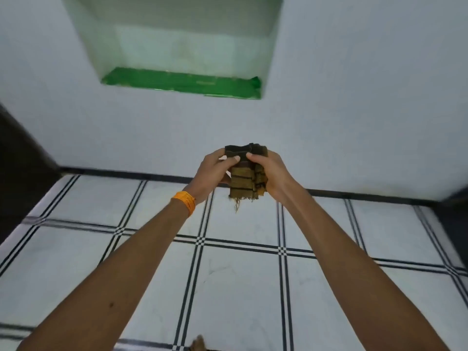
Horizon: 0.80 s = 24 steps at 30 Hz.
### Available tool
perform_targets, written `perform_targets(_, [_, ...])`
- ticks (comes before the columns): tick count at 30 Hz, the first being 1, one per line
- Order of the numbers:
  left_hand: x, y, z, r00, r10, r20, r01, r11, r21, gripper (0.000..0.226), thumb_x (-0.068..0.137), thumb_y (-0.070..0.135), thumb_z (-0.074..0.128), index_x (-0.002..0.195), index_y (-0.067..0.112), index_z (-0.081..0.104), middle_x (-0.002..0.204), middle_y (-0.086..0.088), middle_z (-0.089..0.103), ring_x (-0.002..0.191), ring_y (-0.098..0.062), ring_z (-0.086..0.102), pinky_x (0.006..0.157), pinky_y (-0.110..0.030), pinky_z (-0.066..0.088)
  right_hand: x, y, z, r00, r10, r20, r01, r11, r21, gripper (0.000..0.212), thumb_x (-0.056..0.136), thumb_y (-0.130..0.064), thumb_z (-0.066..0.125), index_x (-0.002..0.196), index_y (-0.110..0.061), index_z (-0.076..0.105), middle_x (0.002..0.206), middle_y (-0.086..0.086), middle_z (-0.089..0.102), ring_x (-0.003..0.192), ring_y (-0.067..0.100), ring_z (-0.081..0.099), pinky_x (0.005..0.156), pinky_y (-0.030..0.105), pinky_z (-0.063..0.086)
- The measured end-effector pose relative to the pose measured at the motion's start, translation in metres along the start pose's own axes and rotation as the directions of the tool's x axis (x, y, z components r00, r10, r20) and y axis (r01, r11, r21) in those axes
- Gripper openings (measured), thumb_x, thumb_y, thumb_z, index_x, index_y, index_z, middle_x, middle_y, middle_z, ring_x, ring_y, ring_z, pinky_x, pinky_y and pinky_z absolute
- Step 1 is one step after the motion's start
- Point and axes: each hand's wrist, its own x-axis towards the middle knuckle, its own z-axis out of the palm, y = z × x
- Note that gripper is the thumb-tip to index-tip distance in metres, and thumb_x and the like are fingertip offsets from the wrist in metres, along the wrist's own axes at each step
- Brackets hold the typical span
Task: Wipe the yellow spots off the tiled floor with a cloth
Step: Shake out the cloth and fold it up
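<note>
You have two grips in view: your left grip at 9 o'clock of the cloth and your right grip at its 3 o'clock. You hold one folded cloth, at the centre. You wear one orange wristband, on the left wrist. One wall niche shows at 12 o'clock, with one green lining. One brown scrap shows at 6 o'clock on the tiled floor; your arms cover too much of it to count its tiles.
</note>
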Motion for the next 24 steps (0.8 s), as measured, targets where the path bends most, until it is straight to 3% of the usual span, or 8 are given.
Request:
perform_targets(6, [-0.038,0.047,0.204,0.931,-0.007,0.364,0.019,0.999,-0.03,0.047,0.1,0.016,0.054,0.143,0.034,0.047,0.118,-0.007,0.069,0.095,-0.027,0.073,0.076,-0.039,0.062,-0.155,-0.026,-0.183,0.985,-0.034,-0.168,0.054,0.991,0.119,0.038,0.092,-0.01,0.068,0.13,-0.005,0.063,0.125,0.024,0.069,0.109,0.036,0.069,0.094,0.048,0.058])
perform_targets(9, [-0.072,0.053,0.303,0.857,-0.006,0.515,0.025,0.999,-0.03,0.052,0.102,0.014,0.051,0.149,0.035,0.04,0.119,-0.007,0.07,0.091,-0.027,0.075,0.073,-0.039,0.062,-0.236,-0.023,-0.263,0.969,-0.034,-0.243,0.075,0.984,0.161,0.048,0.093,-0.005,0.066,0.139,-0.02,0.057,0.127,0.02,0.069,0.113,0.036,0.069,0.095,0.051,0.057])
perform_targets(12, [-0.109,0.055,0.4,0.764,0.003,0.645,0.02,0.999,-0.029,0.053,0.102,0.014,0.051,0.149,0.035,0.04,0.123,-0.01,0.07,0.1,-0.031,0.073,0.078,-0.044,0.062,-0.313,-0.015,-0.334,0.93,-0.066,-0.362,0.134,0.977,0.165,0.061,0.094,0.0,0.061,0.143,-0.033,0.049,0.129,0.017,0.068,0.114,0.037,0.069,0.089,0.05,0.059])
perform_targets(16, [-0.161,0.061,0.522,0.648,0.019,0.762,-0.042,0.999,0.011,0.047,0.101,0.016,0.052,0.144,0.034,0.045,0.119,-0.009,0.07,0.102,-0.027,0.072,0.07,-0.033,0.06,-0.416,-0.004,-0.413,0.824,-0.075,-0.561,0.206,0.963,0.175,0.064,0.096,0.007,0.052,0.144,-0.036,0.048,0.123,0.014,0.071,0.105,0.032,0.073,0.081,0.045,0.062])
perform_targets(19, [-0.196,0.06,0.603,0.533,0.002,0.846,-0.111,0.991,0.068,0.044,0.101,0.015,0.054,0.14,0.033,0.047,0.107,-0.01,0.074,0.091,-0.018,0.074,0.064,-0.029,0.06,-0.482,0.006,-0.459,0.706,-0.08,-0.704,0.277,0.946,0.171,0.059,0.098,0.008,0.048,0.141,-0.032,0.049,0.122,0.014,0.069,0.099,0.027,0.075,0.079,0.042,0.063])
perform_targets(24, [-0.252,0.036,0.725,0.26,-0.033,0.965,-0.115,0.991,0.065,0.043,0.1,0.018,0.056,0.14,0.033,0.049,0.122,-0.008,0.068,0.104,-0.025,0.072,0.081,-0.047,0.063,-0.58,0.04,-0.519,0.495,-0.043,-0.868,0.333,0.932,0.144,0.056,0.099,0.003,0.051,0.144,-0.03,0.045,0.129,0.017,0.064,0.109,0.034,0.071,0.082,0.044,0.061])
